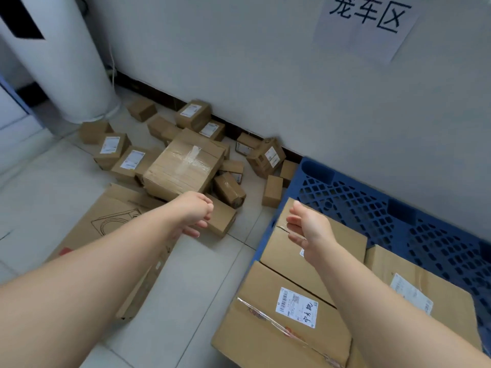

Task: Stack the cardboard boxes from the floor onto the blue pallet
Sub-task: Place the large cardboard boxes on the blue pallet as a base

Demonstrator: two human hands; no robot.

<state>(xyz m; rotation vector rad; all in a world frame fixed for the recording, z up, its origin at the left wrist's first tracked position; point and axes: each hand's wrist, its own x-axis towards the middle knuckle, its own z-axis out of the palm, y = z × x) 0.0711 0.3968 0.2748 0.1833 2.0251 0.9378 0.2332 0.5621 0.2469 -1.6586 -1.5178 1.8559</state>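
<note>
- Both hands reach forward over the floor, each empty.
- The left hand (195, 212) has its fingers loosely curled and spread, hovering just above a small cardboard box (221, 217) on the tiled floor (47, 197); whether the fingertips touch that box is hard to tell from this angle.
- The right hand (307, 227) is open with fingers extended toward the left, held above the flat box (342, 243) that lies on the near corner of the blue pallet (372, 208).
- Two more boxes lie on the pallet: a labelled box (281, 328) nearest the camera, overhanging the pallet's edge, and another labelled box (425, 285) to its right.
- The far part of the pallet's grid is bare, and it sits against the white wall (265, 62).
- A pile of cardboard boxes lies on the floor by the wall, with a large taped box (183, 166) in the middle and many small ones around it.
- A flattened carton (114, 224) with a line drawing lies on the floor under the left forearm.
- A white cylindrical appliance (61, 65) stands in the left corner, and a paper sign (369, 22) hangs on the wall.
</note>
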